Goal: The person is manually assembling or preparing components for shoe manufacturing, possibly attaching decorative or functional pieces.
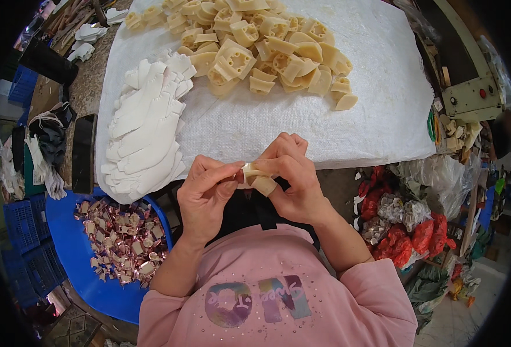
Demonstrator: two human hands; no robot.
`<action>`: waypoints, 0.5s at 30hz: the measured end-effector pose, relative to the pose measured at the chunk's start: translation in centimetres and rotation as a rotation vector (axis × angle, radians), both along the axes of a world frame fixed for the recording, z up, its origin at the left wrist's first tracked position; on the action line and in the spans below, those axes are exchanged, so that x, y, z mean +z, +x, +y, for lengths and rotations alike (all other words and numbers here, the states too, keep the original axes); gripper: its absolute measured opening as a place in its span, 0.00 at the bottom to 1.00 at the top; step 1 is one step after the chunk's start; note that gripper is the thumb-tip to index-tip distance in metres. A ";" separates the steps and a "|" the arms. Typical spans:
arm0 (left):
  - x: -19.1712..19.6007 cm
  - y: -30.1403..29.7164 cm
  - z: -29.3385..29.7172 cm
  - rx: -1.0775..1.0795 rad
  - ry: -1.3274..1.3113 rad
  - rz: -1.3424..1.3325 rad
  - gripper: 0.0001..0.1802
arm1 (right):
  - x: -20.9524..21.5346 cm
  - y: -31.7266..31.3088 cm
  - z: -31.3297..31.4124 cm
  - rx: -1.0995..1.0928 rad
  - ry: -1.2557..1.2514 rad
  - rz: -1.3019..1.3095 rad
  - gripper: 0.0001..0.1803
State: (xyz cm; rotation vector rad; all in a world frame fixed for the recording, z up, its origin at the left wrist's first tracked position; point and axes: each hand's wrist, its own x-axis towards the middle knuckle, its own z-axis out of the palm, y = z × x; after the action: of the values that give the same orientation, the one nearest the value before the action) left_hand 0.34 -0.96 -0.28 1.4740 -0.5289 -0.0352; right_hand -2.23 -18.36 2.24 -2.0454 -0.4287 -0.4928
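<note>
Close together in front of my chest, at the table's near edge, both hands work on one small cream moulded piece [263,184]. My right hand [297,180] is closed around it, thumb underneath and fingers above. The thumb and fingertips of my left hand [202,194] pinch at its left side. A small pinkish, shiny bit [240,176] shows by the left fingertips; its kind is hard to make out. Ahead lies a heap of similar cream moulded pieces [232,61], some with round holes. To the left, flat white cut pieces [142,136] overlap in a long stack.
A white woven cloth [278,130] covers the table. At lower left, a blue tub [87,283] holds many pink, shiny pieces [125,240]. A dark phone-like slab [84,153] lies left of the white stack. Red plastic bags [397,246] and a machine [469,98] stand right.
</note>
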 end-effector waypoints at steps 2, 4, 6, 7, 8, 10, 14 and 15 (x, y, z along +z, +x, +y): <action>0.1 0.1 -0.4 -0.044 -0.116 0.050 0.12 | -0.1 0.0 0.0 0.042 0.043 0.030 0.13; 0.5 0.4 -0.6 -0.019 -0.065 -0.003 0.11 | -0.4 0.0 0.0 0.087 0.109 0.065 0.13; 0.9 0.5 -0.6 0.001 -0.017 -0.052 0.09 | -0.2 0.0 0.2 0.091 0.108 0.063 0.13; 1.1 0.6 -0.6 0.030 0.087 -0.148 0.08 | -0.1 0.0 0.3 0.095 0.107 0.059 0.13; 1.3 0.7 -0.6 0.063 0.192 -0.245 0.07 | -0.1 -0.1 0.3 0.097 0.108 0.060 0.13; 1.4 0.7 -0.8 0.077 0.235 -0.321 0.07 | -0.1 -0.1 0.3 0.110 0.034 0.101 0.14; 1.6 1.2 -1.2 0.067 0.297 -0.507 0.07 | 0.1 -0.4 0.2 0.156 -0.017 0.141 0.15; 1.5 1.4 -1.1 0.069 0.297 -0.506 0.07 | 0.1 -0.6 0.2 0.169 -0.027 0.155 0.16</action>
State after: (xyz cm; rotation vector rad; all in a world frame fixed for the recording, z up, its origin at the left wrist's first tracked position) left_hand 1.70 -2.10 1.27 1.7988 -0.9095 0.3345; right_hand -2.80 -18.18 2.38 -2.0345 -0.5112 -0.2264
